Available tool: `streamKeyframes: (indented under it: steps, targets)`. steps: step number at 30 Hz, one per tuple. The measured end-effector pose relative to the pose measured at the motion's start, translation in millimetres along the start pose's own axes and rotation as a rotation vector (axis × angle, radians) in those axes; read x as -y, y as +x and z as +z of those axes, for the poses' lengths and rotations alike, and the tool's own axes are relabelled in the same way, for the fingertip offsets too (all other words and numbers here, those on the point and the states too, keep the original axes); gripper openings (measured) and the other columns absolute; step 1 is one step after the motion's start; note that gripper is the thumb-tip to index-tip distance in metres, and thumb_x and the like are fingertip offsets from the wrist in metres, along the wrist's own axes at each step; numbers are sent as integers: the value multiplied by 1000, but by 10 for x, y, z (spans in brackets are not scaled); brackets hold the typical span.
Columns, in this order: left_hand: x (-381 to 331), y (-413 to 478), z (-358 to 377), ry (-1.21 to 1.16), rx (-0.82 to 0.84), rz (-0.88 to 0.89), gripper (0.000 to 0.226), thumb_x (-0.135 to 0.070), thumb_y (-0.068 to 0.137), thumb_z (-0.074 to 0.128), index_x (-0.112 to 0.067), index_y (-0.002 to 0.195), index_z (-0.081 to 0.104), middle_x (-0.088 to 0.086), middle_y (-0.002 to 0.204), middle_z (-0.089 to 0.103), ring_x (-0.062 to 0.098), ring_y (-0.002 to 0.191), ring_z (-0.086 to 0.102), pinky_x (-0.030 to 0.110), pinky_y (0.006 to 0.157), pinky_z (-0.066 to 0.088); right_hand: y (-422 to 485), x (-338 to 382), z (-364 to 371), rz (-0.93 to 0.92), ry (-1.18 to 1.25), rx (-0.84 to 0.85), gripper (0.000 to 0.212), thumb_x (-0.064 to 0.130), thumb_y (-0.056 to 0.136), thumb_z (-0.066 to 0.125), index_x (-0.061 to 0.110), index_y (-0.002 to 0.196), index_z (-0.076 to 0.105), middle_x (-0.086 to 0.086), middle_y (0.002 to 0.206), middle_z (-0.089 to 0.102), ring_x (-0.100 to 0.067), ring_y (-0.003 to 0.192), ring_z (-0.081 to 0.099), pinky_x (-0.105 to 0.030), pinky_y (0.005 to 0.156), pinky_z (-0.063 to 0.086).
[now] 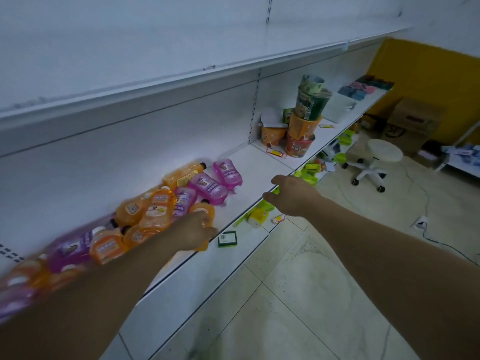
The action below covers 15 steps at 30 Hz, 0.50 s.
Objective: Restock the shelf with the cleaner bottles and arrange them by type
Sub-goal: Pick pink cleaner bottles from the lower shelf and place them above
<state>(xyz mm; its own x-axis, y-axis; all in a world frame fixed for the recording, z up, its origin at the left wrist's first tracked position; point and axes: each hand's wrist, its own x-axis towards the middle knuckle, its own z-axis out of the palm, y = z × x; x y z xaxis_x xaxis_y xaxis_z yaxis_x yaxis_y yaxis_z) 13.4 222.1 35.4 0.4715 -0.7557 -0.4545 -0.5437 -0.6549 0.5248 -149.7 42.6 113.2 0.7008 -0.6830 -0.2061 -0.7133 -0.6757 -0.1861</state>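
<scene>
Several orange cleaner bottles and purple cleaner bottles lie mixed in a heap on the white shelf, running from the middle to the blurred far left. My left hand rests at the heap's front edge, fingers curled around an orange bottle. My right hand hovers over the shelf's front lip to the right of the heap, fingers apart and holding nothing.
Stacked noodle cups stand further right on the same shelf. A small green box and green and yellow items lie on the lower shelf. A white stool and cardboard boxes stand on the tiled floor.
</scene>
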Motion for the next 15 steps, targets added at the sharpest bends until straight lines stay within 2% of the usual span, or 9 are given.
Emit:
streamKeyframes:
  steps: [2, 4, 6, 7, 9, 11, 13, 15]
  targets:
    - [-28, 239, -34, -38, -32, -18, 54, -40, 92, 58, -18, 140, 45, 6, 143, 45, 22, 122, 48, 25, 88, 39, 265, -58, 17, -26, 9, 22, 60, 48, 95, 48, 14, 143, 39, -12, 140, 48, -29, 126, 47, -35, 96, 42]
    - [-40, 479, -54, -99, -53, -35, 45, -36, 92, 59, -19, 133, 50, 5, 126, 56, 16, 99, 56, 24, 76, 44, 550, -98, 42, -44, 13, 41, 59, 46, 95, 49, 12, 143, 39, -13, 138, 50, -29, 126, 46, -34, 96, 40]
    - [-66, 726, -77, -128, -71, -46, 33, -33, 93, 57, -19, 122, 54, 2, 108, 57, 11, 85, 53, 22, 66, 43, 832, -132, 72, -56, 21, 68, 59, 45, 95, 49, 11, 142, 39, -14, 135, 53, -29, 125, 47, -33, 96, 40]
    - [-94, 845, -107, -130, -78, -41, 25, -31, 93, 57, -20, 116, 54, 1, 104, 57, 10, 83, 53, 21, 66, 42, 967, -148, 91, -62, 21, 82, 59, 45, 95, 50, 10, 142, 40, -15, 133, 53, -29, 125, 47, -33, 97, 39]
    - [-120, 1089, -120, -149, -86, -22, 17, -27, 93, 58, -23, 109, 54, 0, 101, 59, 12, 91, 57, 21, 74, 42, 1227, -187, 132, -73, 12, 129, 59, 44, 95, 51, 10, 141, 40, -14, 134, 53, -28, 126, 47, -34, 99, 38]
    - [-147, 1282, -118, -171, -93, -12, 21, -26, 93, 58, -24, 113, 55, -2, 104, 61, 13, 96, 59, 19, 79, 42, 1467, -231, 165, -76, 4, 174, 59, 45, 94, 50, 12, 142, 40, -13, 136, 52, -27, 127, 46, -35, 103, 38]
    - [-175, 1405, -107, -186, -100, -45, 23, -23, 93, 58, -21, 116, 55, -3, 104, 60, 9, 87, 56, 14, 74, 40, 1682, -261, 174, -96, -5, 195, 59, 46, 94, 50, 13, 142, 40, -12, 137, 51, -27, 128, 46, -36, 105, 38]
    - [-184, 1501, -89, -205, -102, -105, 28, -29, 89, 61, -18, 114, 59, -3, 106, 61, 12, 92, 58, 20, 82, 45, 1884, -283, 196, -131, -12, 228, 58, 46, 94, 50, 13, 141, 41, -11, 137, 52, -26, 127, 46, -35, 105, 37]
